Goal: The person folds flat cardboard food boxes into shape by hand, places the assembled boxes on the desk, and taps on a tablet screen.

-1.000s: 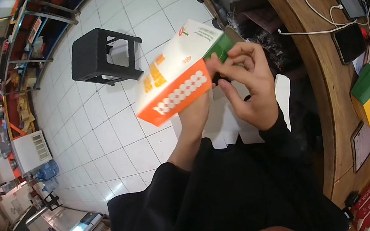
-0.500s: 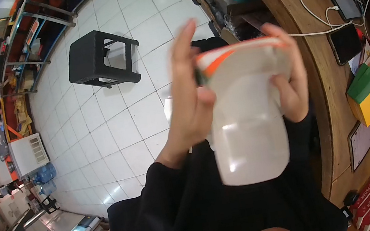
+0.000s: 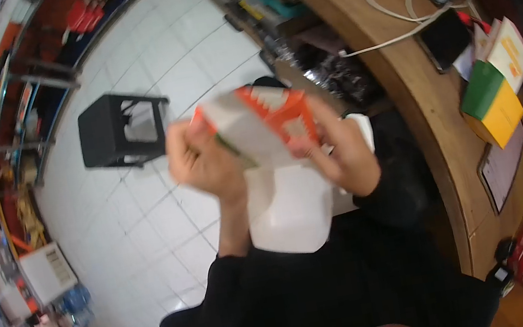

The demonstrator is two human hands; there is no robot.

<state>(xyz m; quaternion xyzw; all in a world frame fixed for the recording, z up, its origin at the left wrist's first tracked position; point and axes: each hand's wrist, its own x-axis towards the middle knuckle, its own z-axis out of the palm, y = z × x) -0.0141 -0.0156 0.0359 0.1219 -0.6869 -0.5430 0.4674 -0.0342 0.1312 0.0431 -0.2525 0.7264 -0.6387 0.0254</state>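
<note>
Over the black clothing (image 3: 276, 298): carton (image 3: 238, 126) being held

Left hand (image 3: 205, 162) is pinching the carton's left edge; right hand (image 3: 343, 150) is gripping its orange side. White flap (image 3: 291, 210) is extending toward the clothing. Stool (image 3: 103, 132) is standing on tiled floor (image 3: 118, 254).

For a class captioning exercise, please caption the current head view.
The left hand and right hand hold an orange-and-white paperboard carton beside a wooden desk.
</note>
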